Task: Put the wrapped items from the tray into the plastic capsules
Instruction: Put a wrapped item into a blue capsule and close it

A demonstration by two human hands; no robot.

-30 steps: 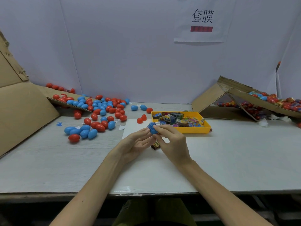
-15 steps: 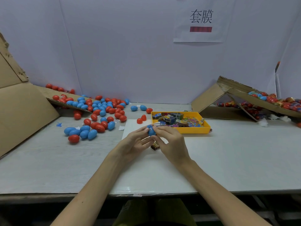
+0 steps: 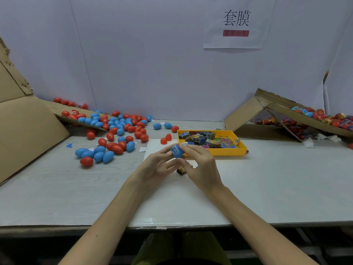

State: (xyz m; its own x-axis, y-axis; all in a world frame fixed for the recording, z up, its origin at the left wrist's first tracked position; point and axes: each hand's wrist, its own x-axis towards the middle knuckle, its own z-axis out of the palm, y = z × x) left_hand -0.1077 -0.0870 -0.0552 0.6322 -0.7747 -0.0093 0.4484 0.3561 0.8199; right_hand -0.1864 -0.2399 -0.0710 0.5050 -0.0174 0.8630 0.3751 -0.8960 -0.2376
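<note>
Both hands meet above the middle of the grey, wood-grained bench point(image 3: 57, 188), grasping one smooth blue egg-shaped plastic capsule point(image 3: 176, 152) between them; the left hand point(image 3: 158, 167) cradles it from below and from the side with curled fingers, the right hand point(image 3: 200, 167) pinches its upper end with thumb and forefinger; a printed label shows on the capsule's near face. Just behind it sits the shallow yellow plastic tray point(image 3: 229, 152), rectangular with thin upright walls, heaped with glossy printed wrapped items point(image 3: 202, 139), blocky and crinkled; one small brown wrapped item point(image 3: 181, 171) lies on the flat white sheet point(image 3: 172, 203) beneath the hands. To the left, loose red and blue plastic capsules point(image 3: 114, 131), shiny and oval, lie scattered on and below a sloping flap of corrugated brown cardboard point(image 3: 28, 131); to the right a torn cardboard ramp point(image 3: 248, 115) carries shiny wrapped eggs point(image 3: 321, 116); a paper sign point(image 3: 236, 41) hangs on the matt pale wall.
</note>
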